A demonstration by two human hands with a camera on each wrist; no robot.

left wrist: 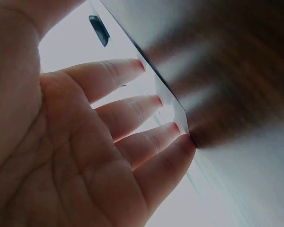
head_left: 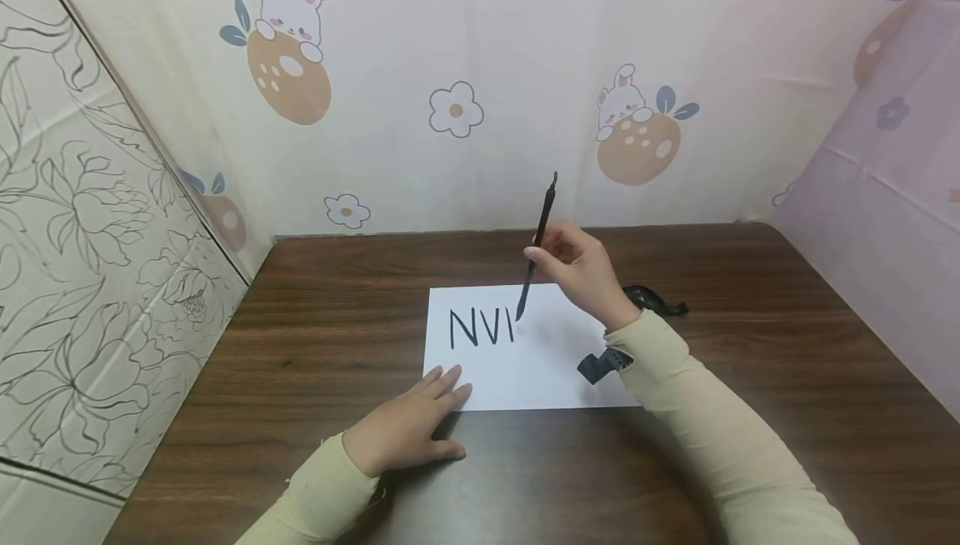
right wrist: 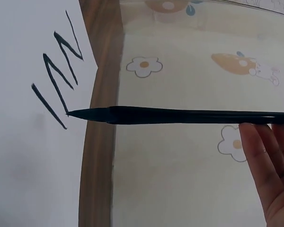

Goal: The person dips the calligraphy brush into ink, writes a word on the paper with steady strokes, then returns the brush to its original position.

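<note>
My right hand (head_left: 577,262) pinches a black ink brush (head_left: 542,220) by its handle, the bristle tip pointing down. In the head view the tip is just right of the last stroke of the black letters "NVI" (head_left: 482,327) on a white sheet of paper (head_left: 532,382). Whether the tip touches the paper, I cannot tell. The right wrist view shows the brush (right wrist: 156,115) side-on, its handle between thumb and fingers. My left hand (head_left: 411,424) lies with fingers spread at the sheet's lower left edge, fingertips on the paper and thumb over the wood.
A black, curved object (head_left: 652,299) with a short stub lies beyond my right wrist, partly hidden. A dark device (head_left: 600,366) sits at that wrist. The brown wooden table (head_left: 337,303) ends at a patterned cloth backdrop (head_left: 517,53), with side panels left and right.
</note>
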